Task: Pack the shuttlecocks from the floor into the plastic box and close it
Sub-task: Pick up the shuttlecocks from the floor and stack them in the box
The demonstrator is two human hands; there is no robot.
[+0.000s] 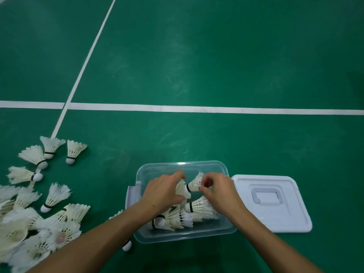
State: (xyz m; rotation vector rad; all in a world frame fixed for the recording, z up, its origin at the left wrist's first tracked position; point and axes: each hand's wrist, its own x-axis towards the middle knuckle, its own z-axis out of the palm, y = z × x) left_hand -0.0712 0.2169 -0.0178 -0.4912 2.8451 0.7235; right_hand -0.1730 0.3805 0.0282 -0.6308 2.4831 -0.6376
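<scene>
A clear plastic box (222, 168) stands open on the green floor at bottom centre, with several white shuttlecocks (199, 208) lying in its near half. Both hands are over the box. My left hand (164, 191) grips the feather end of one shuttlecock (182, 190). My right hand (218, 191) pinches the feathers of another shuttlecock (194, 184), whose black-banded cork points into the left one. The two touch, and I cannot tell whether one is nested in the other. A heap of loose shuttlecocks (39, 219) lies on the floor at the left.
The box's white lid (275, 219), handle up, lies flat on the floor just right of the box. One shuttlecock cork (127, 245) pokes out by the box's near-left corner. White court lines (197, 109) cross the floor beyond.
</scene>
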